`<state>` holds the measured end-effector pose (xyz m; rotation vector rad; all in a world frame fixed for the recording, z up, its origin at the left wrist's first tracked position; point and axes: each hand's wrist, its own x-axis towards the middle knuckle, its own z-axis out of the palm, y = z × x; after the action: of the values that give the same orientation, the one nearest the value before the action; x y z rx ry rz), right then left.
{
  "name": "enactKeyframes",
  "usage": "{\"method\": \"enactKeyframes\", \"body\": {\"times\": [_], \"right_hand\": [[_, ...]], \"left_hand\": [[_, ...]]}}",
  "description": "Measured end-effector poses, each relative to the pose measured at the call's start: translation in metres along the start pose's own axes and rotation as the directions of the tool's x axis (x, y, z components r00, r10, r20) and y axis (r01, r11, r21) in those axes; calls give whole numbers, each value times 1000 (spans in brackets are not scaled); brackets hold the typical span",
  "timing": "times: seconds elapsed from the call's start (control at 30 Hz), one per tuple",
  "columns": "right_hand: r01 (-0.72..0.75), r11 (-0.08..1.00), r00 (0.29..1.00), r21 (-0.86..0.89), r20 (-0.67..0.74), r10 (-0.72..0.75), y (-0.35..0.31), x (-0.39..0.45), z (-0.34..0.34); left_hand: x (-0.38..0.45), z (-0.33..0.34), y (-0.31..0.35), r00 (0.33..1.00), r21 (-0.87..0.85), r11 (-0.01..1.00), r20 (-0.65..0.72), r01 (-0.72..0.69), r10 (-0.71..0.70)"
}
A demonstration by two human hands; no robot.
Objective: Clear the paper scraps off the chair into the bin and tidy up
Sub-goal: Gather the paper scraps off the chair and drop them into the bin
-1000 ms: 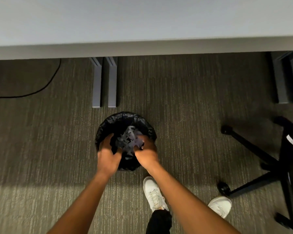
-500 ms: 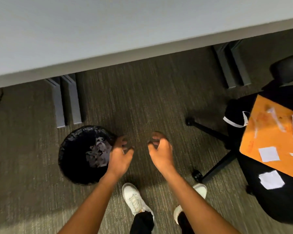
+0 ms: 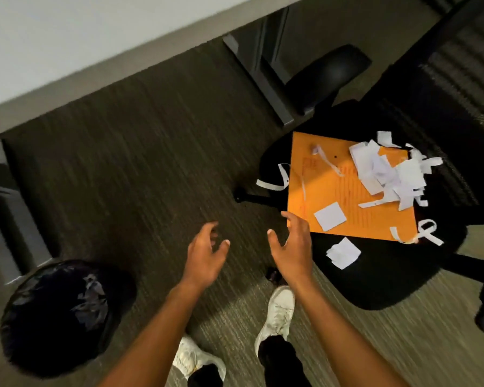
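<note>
A black office chair stands at the right. An orange envelope lies on its seat under a heap of white paper scraps; loose squares and strips lie around it. The round bin, lined with a black bag, sits on the carpet at lower left with scraps inside. My left hand hovers open over the carpet between bin and chair. My right hand is open too, fingers spread, its fingertips near the envelope's near-left corner. Both hands hold nothing.
A white desk top runs across the top, with grey desk legs behind the chair and another leg at far left. The chair's armrest and wheeled base jut out. My white shoes stand on the carpet.
Both hands dropped scraps into the bin, then drew out empty and swung right toward the chair. The view turned right, bringing the chair seat and envelope fully into sight.
</note>
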<state>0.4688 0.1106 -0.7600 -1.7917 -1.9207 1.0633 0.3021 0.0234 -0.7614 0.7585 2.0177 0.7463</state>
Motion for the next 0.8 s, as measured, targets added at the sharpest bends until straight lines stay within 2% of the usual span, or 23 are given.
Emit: {"method": "enactKeyframes", "body": {"times": [0.1,0.23,0.37,0.47,0.57,0.7,0.8], "right_hand": [[-93,986,991,-136,-112,78,39,9,-36],[-352,906,926,-235,-227,301,86,13,-73],[-483,830,875,-280,-171,452,123,20,-90],[-474,822,879,-316,-126,459,133,27,-91],[-435,860,900,-267,-115,420,136,38,-92],[-386,921,922,-55,-47,384,138,47,-99],[-344,933,932,106,-84,353,143,57,-118]], "left_hand": [[5,35,25,995,28,998,87,-55,52],[10,73,54,979,122,982,167,-142,121],[19,105,78,952,210,948,242,-240,187],[24,130,96,938,242,932,283,-271,199],[27,157,112,917,252,914,326,-318,229],[33,187,123,894,350,850,360,-393,265],[41,206,130,871,470,745,374,-474,318]]}}
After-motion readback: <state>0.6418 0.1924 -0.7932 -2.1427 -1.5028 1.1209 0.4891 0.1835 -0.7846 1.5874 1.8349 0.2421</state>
